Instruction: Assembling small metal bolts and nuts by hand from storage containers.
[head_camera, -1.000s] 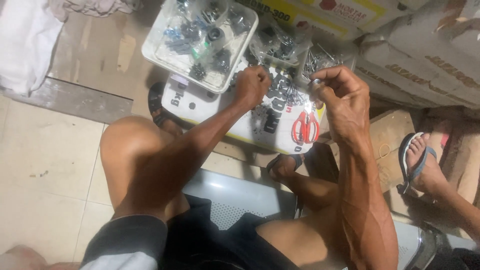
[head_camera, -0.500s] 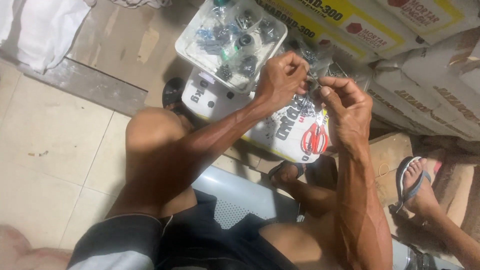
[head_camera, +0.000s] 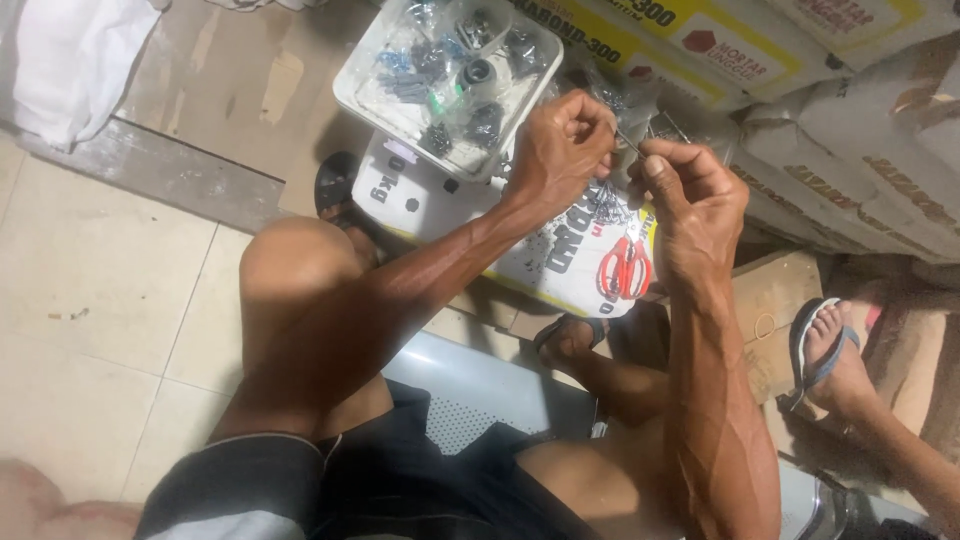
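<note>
Over the white sack (head_camera: 480, 225), the left hand (head_camera: 560, 150) had come across from the clear tray (head_camera: 400, 100) to meet the right hand (head_camera: 690, 205); both were pinched narrow on a thin wire piece (head_camera: 628, 142) between them, above the red-handled scissors (head_camera: 626, 268), suggesting fine fitting work had begun.

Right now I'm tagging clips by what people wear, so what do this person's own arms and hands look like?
Both arms are bare from above the elbow down: no sleeves. The left hand and right hand wear no gloves, and no rings, watch or wristband show. The forearms are lean, with raised veins. Dark shorts with a light hem cover the thighs.
</note>
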